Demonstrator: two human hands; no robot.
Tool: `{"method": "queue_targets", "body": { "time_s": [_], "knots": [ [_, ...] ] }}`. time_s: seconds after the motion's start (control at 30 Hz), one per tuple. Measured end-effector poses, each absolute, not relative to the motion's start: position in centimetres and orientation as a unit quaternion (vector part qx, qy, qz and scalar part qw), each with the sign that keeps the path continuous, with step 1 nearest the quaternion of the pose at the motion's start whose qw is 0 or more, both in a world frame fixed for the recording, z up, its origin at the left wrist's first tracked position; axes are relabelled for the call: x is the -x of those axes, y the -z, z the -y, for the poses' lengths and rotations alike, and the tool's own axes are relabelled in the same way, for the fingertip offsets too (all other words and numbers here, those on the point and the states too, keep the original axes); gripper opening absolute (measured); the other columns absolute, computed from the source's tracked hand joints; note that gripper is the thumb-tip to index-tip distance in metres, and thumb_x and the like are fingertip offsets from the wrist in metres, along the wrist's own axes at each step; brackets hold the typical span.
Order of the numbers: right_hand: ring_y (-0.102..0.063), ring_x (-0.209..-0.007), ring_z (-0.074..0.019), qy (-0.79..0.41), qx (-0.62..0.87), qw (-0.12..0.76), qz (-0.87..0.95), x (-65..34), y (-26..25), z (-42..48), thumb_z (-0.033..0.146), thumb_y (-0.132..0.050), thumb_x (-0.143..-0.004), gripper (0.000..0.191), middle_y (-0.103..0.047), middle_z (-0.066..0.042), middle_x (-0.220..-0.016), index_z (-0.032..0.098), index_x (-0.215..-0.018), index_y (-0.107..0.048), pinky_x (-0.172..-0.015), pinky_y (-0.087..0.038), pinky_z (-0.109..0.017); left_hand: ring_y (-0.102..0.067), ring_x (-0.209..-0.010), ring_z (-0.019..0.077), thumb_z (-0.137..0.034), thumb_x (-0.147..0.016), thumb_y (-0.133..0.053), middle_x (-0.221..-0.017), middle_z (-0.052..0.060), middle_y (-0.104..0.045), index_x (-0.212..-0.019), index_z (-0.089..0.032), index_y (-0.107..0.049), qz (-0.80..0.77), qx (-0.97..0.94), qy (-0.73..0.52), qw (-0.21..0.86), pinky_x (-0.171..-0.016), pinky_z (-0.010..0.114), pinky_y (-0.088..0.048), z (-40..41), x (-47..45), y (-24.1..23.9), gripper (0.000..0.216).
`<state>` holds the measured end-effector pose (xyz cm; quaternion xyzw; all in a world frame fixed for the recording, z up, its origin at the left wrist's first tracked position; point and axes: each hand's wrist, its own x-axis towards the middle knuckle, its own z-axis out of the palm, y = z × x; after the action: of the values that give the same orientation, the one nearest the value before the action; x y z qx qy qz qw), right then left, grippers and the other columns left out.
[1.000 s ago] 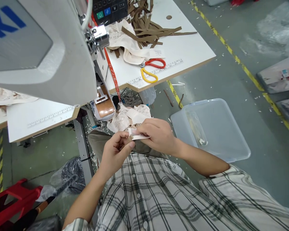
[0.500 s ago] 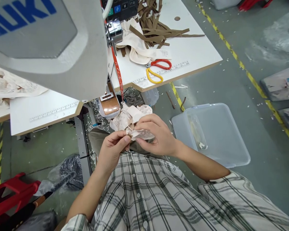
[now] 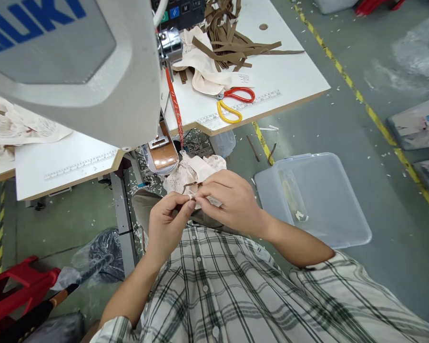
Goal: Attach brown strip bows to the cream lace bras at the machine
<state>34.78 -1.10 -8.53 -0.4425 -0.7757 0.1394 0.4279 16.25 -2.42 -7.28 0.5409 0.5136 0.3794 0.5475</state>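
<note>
At the far left, a red plastic stool (image 3: 19, 290) sits low on the floor, with a crumpled black bag (image 3: 100, 257) beside it. Above them, the grey sewing machine head (image 3: 75, 66) juts out over the white table (image 3: 67, 164). Your left hand (image 3: 166, 228) is held over your lap, thumb and forefinger pinched shut on the near end of a small cream fabric piece (image 3: 193, 196). That piece lies between your two hands, just below the bundle of patterned cream cloth (image 3: 193, 171) that hangs beneath the machine. Your right hand (image 3: 232, 202) meets the left, its fingers curled and closed on the same fabric piece from the other side, fingertips nearly touching. Further right on the table lie scissors (image 3: 232, 102) with one red and one yellow handle, near a heap of brown strips (image 3: 229, 38). On the floor to your right rests a clear plastic bin (image 3: 318, 200).
</note>
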Motion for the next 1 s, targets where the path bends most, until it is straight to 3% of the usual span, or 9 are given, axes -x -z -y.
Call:
{"method": "queue_targets", "body": {
  "time_s": [0.1,0.23,0.33,0.43,0.53,0.8,0.9,1.0],
  "knots": [
    [-0.057,-0.077,-0.0177,-0.175,0.495,0.415,0.743,-35.6,9.3,0.0,0.019,-0.055,-0.094,0.014,-0.063,-0.003,-0.08,0.02,-0.08,-0.057,-0.072,-0.045,-0.033,-0.045,-0.061,0.0085,-0.032,-0.085,-0.076,-0.067,-0.002,-0.058,-0.082,-0.021,-0.075,-0.523,-0.421,-0.381,0.636,-0.059,0.022,-0.036,2.4,-16.2,7.6,0.012],
    [-0.055,-0.077,-0.0164,-0.229,0.532,0.473,0.664,-36.8,10.2,-0.9,0.024,-0.048,-0.1,0.02,-0.058,-0.002,-0.081,0.021,-0.082,-0.054,-0.07,-0.044,-0.031,-0.04,-0.056,0.0067,-0.036,-0.08,-0.08,-0.06,-0.004,-0.054,-0.08,-0.02,-0.075,-0.506,-0.32,-0.397,0.695,-0.055,0.021,-0.033,2.3,-16.1,7.8,0.016],
    [-0.056,-0.078,-0.0154,-0.264,0.475,0.462,0.701,-36.7,9.8,-0.6,0.024,-0.044,-0.103,0.025,-0.058,-0.002,-0.079,0.021,-0.081,-0.056,-0.072,-0.045,-0.031,-0.039,-0.056,0.0066,-0.036,-0.079,-0.082,-0.06,-0.004,-0.053,-0.082,-0.021,-0.077,-0.505,-0.332,-0.405,0.686,-0.056,0.02,-0.033,2.2,-15.9,7.7,0.017],
    [-0.059,-0.081,-0.0147,-0.279,0.422,0.449,0.736,-36.0,9.0,0.0,0.027,-0.057,-0.098,0.008,-0.063,-0.002,-0.086,0.021,-0.093,-0.062,-0.075,-0.048,-0.03,-0.041,-0.061,0.0073,-0.034,-0.083,-0.079,-0.069,-0.002,-0.059,-0.086,-0.022,-0.079,-0.512,-0.374,-0.415,0.652,-0.059,0.021,-0.036,2.3,-15.7,7.5,0.013],
    [-0.061,-0.081,-0.0143,-0.295,0.395,0.445,0.748,-35.1,8.5,0.3,0.028,-0.065,-0.094,0.013,-0.066,-0.003,-0.093,0.021,-0.104,-0.062,-0.076,-0.051,-0.03,-0.046,-0.066,0.0085,-0.031,-0.085,-0.077,-0.076,-0.001,-0.063,-0.088,-0.023,-0.079,-0.51,-0.416,-0.419,0.626,-0.062,0.021,-0.038,2.4,-15.5,7.4,0.009],
    [-0.063,-0.081,-0.0142,-0.348,0.382,0.435,0.737,-33.9,8.6,0.2,0.028,-0.063,-0.095,0.009,-0.069,-0.003,-0.09,0.021,-0.099,-0.066,-0.076,-0.052,-0.029,-0.049,-0.065,0.0098,-0.032,-0.084,-0.077,-0.073,0.0,-0.066,-0.092,-0.024,-0.08,-0.513,-0.4,-0.428,0.628,-0.063,0.023,-0.041,2.7,-15.0,7.8,0.012],
    [-0.063,-0.081,-0.0148,-0.423,0.401,0.459,0.671,-34.0,10.5,-0.8,0.03,-0.067,-0.091,0.01,-0.069,-0.003,-0.09,0.021,-0.095,-0.069,-0.075,-0.052,-0.029,-0.046,-0.062,0.0094,-0.033,-0.083,-0.078,-0.067,-0.001,-0.062,-0.092,-0.023,-0.081,-0.521,-0.386,-0.449,0.615,-0.062,0.023,-0.04,2.7,-14.5,8.0,0.013],
    [-0.062,-0.079,-0.0133,-0.58,0.463,0.503,0.443,-33.5,14.1,-4.3,0.031,-0.069,-0.089,0.013,-0.069,-0.002,-0.09,0.02,-0.094,-0.068,-0.073,-0.052,-0.026,-0.041,-0.057,0.0088,-0.037,-0.078,-0.081,-0.061,-0.002,-0.058,-0.09,-0.022,-0.081,-0.534,-0.362,-0.476,0.598,-0.058,0.024,-0.037,2.6,-13.8,7.9,0.019]
  ]
}}
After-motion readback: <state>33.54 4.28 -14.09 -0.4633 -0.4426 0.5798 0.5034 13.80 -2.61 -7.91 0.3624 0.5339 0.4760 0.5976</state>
